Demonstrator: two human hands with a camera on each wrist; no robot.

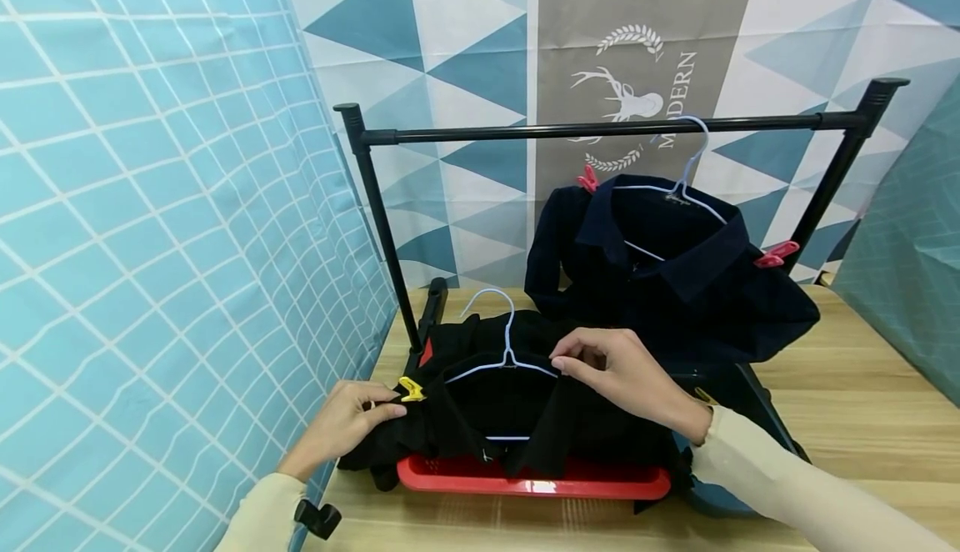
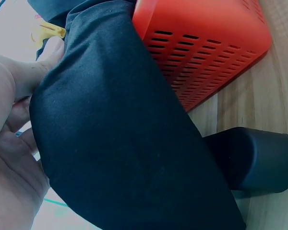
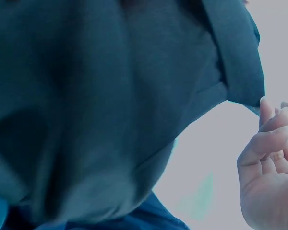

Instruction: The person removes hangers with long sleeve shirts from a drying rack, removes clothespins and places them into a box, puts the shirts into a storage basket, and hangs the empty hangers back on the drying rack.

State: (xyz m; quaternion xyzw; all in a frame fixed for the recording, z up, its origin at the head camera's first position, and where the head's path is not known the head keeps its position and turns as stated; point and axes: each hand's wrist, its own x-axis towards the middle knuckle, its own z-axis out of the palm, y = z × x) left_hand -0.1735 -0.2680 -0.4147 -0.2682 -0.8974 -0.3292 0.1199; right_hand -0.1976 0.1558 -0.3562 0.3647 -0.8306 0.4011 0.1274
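Note:
A black collared shirt lies over a red basket, with a light-blue clothes hanger inside its neck. My left hand pinches the shirt's shoulder at the left, beside a yellow clothespin clipped there. In the left wrist view, the thumb of that hand lies along the dark cloth, just below the clothespin. At the right side of the collar, my right hand pinches the cloth close to the hanger's arm. The right wrist view shows its fingertips at the collar's edge.
A black rack stands behind. From its bar hangs a navy shirt on another hanger, with pink clothespins at both shoulders. A dark bin stands right of the basket on the wooden table.

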